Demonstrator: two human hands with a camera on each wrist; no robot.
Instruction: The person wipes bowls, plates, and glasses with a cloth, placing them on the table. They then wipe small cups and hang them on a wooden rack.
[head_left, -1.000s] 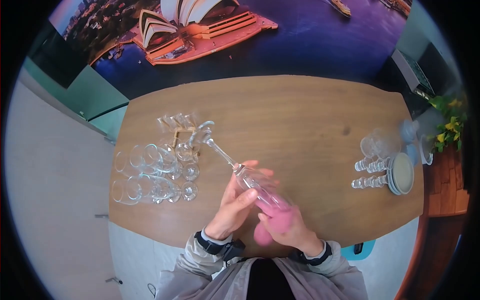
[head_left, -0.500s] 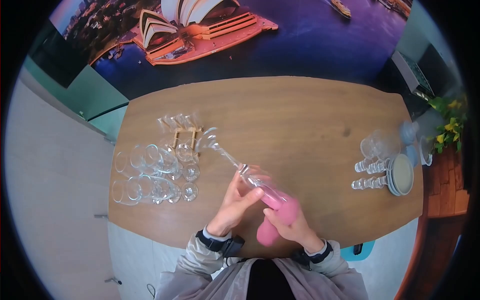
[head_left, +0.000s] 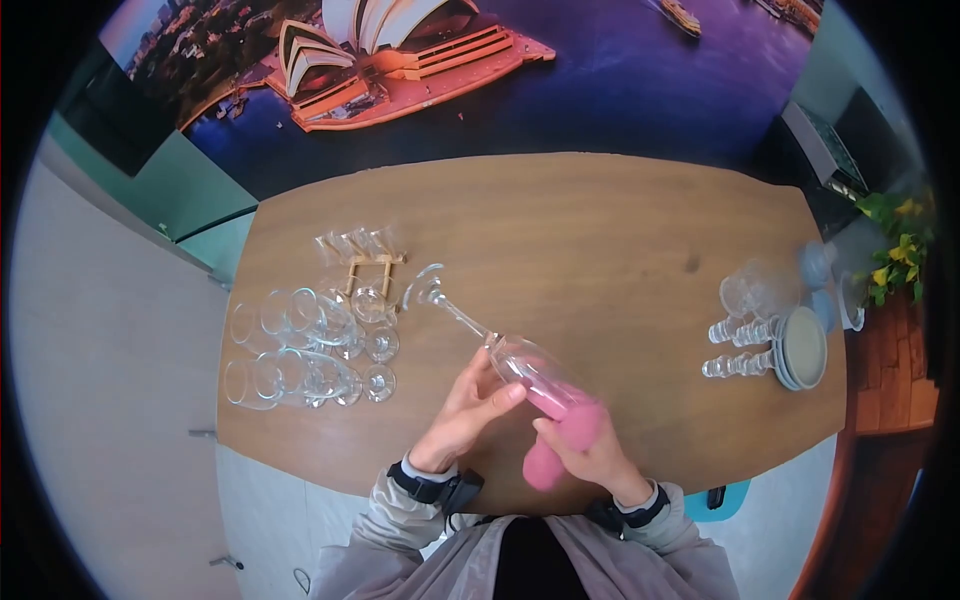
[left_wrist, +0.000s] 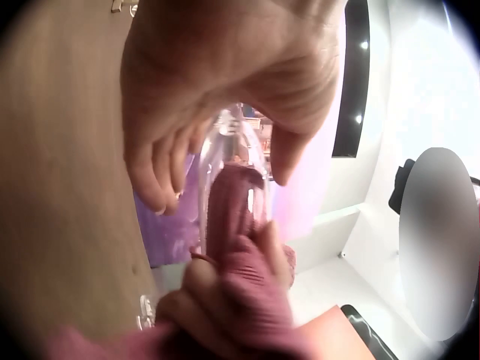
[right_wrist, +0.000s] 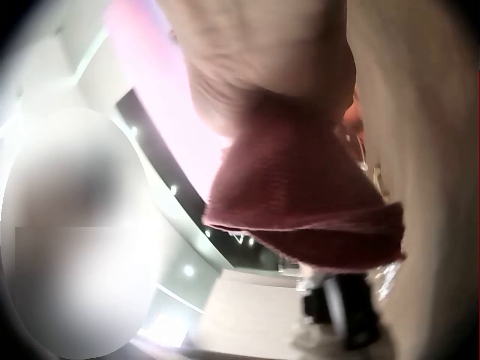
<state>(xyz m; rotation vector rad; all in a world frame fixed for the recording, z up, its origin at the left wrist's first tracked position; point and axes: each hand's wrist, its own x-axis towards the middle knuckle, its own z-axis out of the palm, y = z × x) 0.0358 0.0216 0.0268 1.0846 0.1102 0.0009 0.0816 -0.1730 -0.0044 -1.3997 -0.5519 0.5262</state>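
Stemmed glass (head_left: 518, 362) tilted between hands — pink cloth (head_left: 579, 426) stuffed inside bowl, bulging from mouth. Right hand (head_left: 606, 462) clamped on cloth, fingers curled round it. Left hand (head_left: 464, 412) about bowl near stem, thumb and fingers parted; can't tell how firmly they touch. Foot points away beyond left hand, toward wooden rack (head_left: 372, 261) and small glasses (head_left: 356, 243). More stemware (head_left: 322, 375) left of left hand; stacked dishes (head_left: 805, 347), ridged glassware (head_left: 742, 365) well right of right hand — all on table (head_left: 590, 240).

Jacket (head_left: 655, 555) was pale grey, open over a black top (head_left: 538, 560); black straps (head_left: 422, 486) with boxy modules (head_left: 463, 495) ringed both wrists (head_left: 436, 460).
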